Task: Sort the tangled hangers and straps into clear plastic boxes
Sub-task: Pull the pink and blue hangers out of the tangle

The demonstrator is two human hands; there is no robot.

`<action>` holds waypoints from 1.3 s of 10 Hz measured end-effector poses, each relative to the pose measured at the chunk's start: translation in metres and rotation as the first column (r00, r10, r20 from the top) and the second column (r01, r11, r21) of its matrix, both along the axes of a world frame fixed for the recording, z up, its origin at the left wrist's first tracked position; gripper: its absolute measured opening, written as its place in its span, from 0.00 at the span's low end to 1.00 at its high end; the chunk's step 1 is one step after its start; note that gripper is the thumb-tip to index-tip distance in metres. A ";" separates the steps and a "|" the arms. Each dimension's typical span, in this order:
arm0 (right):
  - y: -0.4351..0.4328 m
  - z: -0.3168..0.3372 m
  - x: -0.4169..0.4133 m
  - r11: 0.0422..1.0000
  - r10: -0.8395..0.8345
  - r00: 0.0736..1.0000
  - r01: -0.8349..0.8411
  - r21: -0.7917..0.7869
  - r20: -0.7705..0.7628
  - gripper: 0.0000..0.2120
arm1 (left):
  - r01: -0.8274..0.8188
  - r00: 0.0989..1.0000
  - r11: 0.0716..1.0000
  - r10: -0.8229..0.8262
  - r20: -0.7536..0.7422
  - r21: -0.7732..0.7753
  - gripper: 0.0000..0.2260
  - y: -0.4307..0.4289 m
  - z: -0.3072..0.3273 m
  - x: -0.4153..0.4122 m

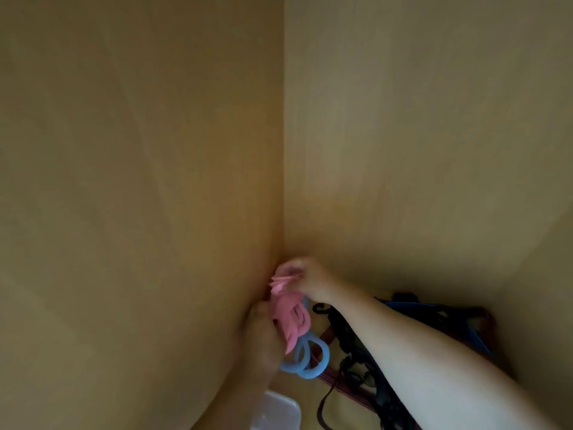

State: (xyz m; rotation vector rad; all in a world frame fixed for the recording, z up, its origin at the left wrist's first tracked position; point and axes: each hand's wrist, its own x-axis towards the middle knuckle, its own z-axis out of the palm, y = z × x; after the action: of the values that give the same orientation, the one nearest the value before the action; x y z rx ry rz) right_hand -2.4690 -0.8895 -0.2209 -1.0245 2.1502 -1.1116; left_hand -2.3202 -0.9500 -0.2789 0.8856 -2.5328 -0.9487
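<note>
Low down, at the corner of two wooden panels (186, 150): a bunch of pink hangers (288, 318) held in both hands. Pinching its upper end with the right hand (310, 280), fingertips pressed together on the pink plastic. Gripping its lower part with the left hand (263, 339), fingers curled round it, shadowed and blurred. Just below, touching the pink bunch, blue hangers (305, 361) with round loops. To the right, under the right forearm, a tangle of dark straps (356, 367) and reddish bands (327, 381). At the bottom edge, near the left arm, a corner of a clear box (279, 408).
</note>
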 end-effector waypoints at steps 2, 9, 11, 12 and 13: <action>0.014 -0.023 0.008 0.980 0.088 0.990 -0.067 0.185 -0.107 0.15 | -0.020 0.999 1.000 0.019 -0.044 -0.021 0.07 0.002 -0.007 -0.001; 0.214 0.025 -0.029 0.772 -0.611 0.777 0.627 0.106 -0.149 0.18 | 0.491 0.841 0.866 -0.500 -0.205 -0.100 0.14 0.086 0.023 -0.060; 0.267 -0.007 -0.014 0.662 -0.714 0.678 0.735 0.147 -0.173 0.14 | 0.653 0.756 0.757 -0.652 -0.051 0.000 0.35 0.113 0.025 -0.104; 0.262 -0.001 -0.019 0.680 -0.689 0.696 0.717 0.151 -0.204 0.15 | 0.731 0.669 0.672 -0.740 0.073 0.119 0.43 0.110 0.017 -0.121; 0.249 -0.002 -0.035 0.729 -0.605 0.757 0.652 0.210 -0.248 0.17 | 0.855 0.496 0.518 -0.805 0.327 -0.020 0.39 0.117 0.005 -0.124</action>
State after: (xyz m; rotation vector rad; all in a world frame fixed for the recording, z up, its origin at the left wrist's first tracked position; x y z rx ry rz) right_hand -2.5038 -0.6405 -0.2226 -0.2322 2.8016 -0.9574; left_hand -2.4442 -0.8329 -0.2742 -0.4355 -3.2737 -0.7971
